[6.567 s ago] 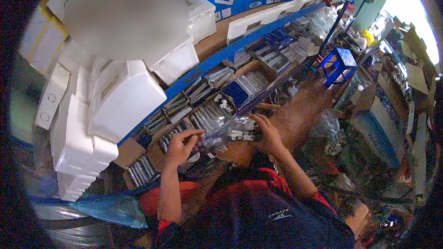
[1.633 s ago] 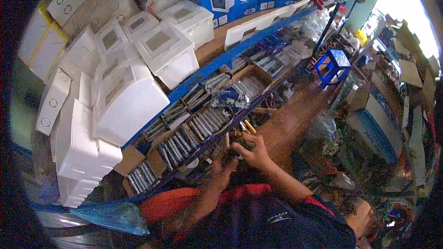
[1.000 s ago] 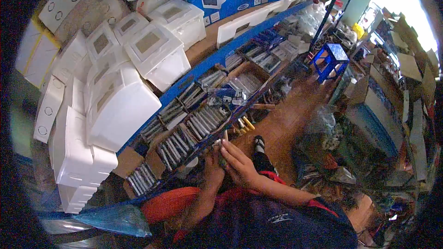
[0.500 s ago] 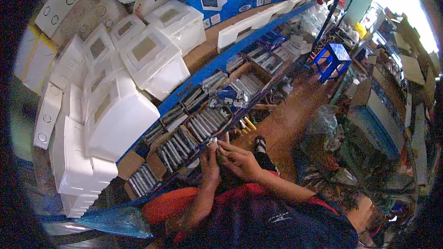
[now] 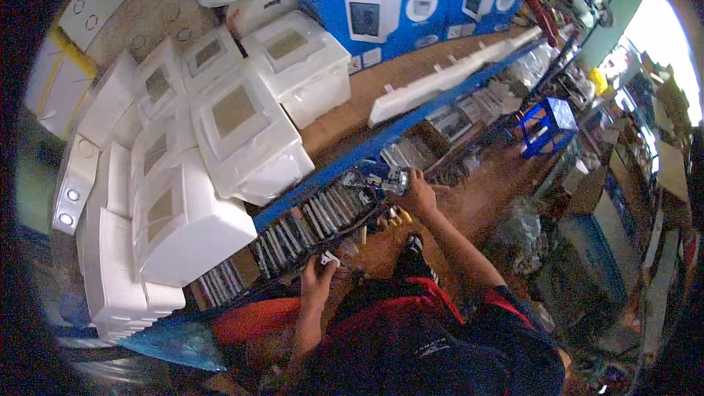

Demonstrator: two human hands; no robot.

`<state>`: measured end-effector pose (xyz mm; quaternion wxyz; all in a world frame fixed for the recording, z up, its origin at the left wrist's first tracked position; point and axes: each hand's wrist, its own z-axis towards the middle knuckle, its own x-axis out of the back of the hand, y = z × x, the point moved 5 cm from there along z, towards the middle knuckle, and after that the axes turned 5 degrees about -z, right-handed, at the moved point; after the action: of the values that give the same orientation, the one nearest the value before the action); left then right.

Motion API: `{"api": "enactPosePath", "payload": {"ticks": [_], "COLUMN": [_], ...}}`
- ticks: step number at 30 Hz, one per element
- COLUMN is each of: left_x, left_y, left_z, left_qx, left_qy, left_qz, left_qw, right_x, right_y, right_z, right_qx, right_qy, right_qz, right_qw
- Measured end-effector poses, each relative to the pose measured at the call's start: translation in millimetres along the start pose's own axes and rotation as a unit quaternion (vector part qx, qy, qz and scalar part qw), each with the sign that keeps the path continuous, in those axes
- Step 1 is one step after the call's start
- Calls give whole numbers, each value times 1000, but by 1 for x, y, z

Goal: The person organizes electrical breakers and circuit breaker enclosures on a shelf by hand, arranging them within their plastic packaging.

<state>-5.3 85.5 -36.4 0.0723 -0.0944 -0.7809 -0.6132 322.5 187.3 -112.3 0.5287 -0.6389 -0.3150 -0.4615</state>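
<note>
My left hand (image 5: 317, 276) is near the bottom centre, its fingers closed on a small white part (image 5: 328, 258). Further up and to the right, my right hand (image 5: 418, 194) reaches to the shelf edge, beside a cluster of small silvery and white parts (image 5: 378, 180); its fingertips are too small to tell whether they grip one. Rows of thin, light-coloured pieces (image 5: 301, 226) stand in cardboard trays on the lower shelf, to the left of my right hand.
White plastic boxes (image 5: 235, 114) are stacked on the upper shelf, with a blue printed carton (image 5: 403, 7) behind. A blue shelf beam (image 5: 411, 127) runs diagonally. A blue stool (image 5: 546, 126) stands on the floor at the right, near piled cartons and plastic bags.
My hands were together over the small white part and have separated. My right hand has moved up to the silvery parts; my left keeps the white part. The view has shifted.
</note>
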Motion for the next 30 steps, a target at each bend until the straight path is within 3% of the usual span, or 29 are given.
{"api": "enactPosePath", "payload": {"ticks": [2,4,5,7,9,14,15,18,19,23,24,26,29,30], "left_x": [-1,-4,-4,-6,-4,2,7,32,19,30,37,52,47,49], "left_y": [-23,-12,-3,26,25,-9,-6,-54,8,69,48,57,134,120], "left_z": [0,4,-3,-7,-3,16,20,40,28,35,55,68,56,73], "left_qx": [13,22,27,41,45,95,69,4,44,-41,-46,-68,-131,-165], "left_qy": [12,22,69,66,63,-13,-10,58,13,48,1,79,63,37], "left_qz": [-11,-21,37,21,-28,-212,-178,-52,-203,-89,-104,3,-53,-126], "left_qw": [1000,999,997,997,997,973,982,997,978,994,993,995,988,977], "right_x": [-31,-22,-52,-69,-78,-55,-43,-23,-16,15,22,37,49,52], "right_y": [7,-13,0,12,9,15,12,7,3,-34,-45,-65,-87,-93], "right_z": [29,41,53,65,63,49,42,16,7,-30,-39,-58,-75,-81], "right_qx": [53,96,116,121,146,101,81,110,111,120,126,156,186,191], "right_qy": [-41,-80,-92,-159,-161,-132,-136,-8,4,52,62,104,141,142], "right_qz": [-31,-100,-163,-104,-169,4,41,159,181,237,246,265,269,255], "right_qw": [997,987,975,974,961,986,986,981,977,963,959,946,934,937]}}
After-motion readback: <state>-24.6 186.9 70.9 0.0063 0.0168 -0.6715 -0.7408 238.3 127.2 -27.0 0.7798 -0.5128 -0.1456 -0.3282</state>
